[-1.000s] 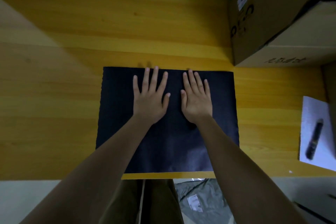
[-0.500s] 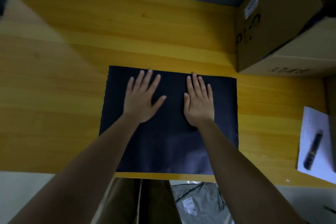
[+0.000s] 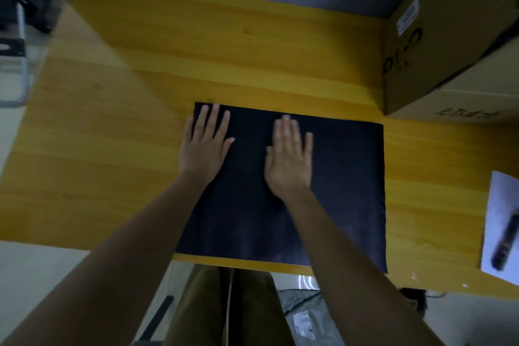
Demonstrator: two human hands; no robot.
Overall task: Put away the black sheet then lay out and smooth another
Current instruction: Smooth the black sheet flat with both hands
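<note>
Black sheet: a dark, rectangular, matte sheet (image 3: 337, 191) lies flat on the yellow wooden tabletop (image 3: 112, 163), its near edge along the table's front edge and its near right corner slightly past it.
Left hand: the left hand (image 3: 203, 149) lies palm down on the sheet's far left part, fingers stretched out and slightly spread, fingertips close to the far left corner; its outer edge sits at the sheet's left border. It grips nothing.
Right hand: the right hand (image 3: 289, 160) lies palm down near the middle of the sheet, fingers straight and close together, thumb out to the side; it is a little blurred. It grips nothing.
Spacing: the two hands are apart, with bare sheet between them.
Cardboard box: a large brown cardboard box (image 3: 438, 45) with a white label stands on the table's far right, near the sheet's far right corner without touching it.
White paper: a white sheet of paper (image 3: 497, 205) lies at the right edge of the view, apart from the black sheet, with a dark pen-shaped object (image 3: 505, 241) on it, blurred.
Below the table: olive-brown trousers (image 3: 224, 309) and a grey plastic bag (image 3: 306, 314) on the floor.
</note>
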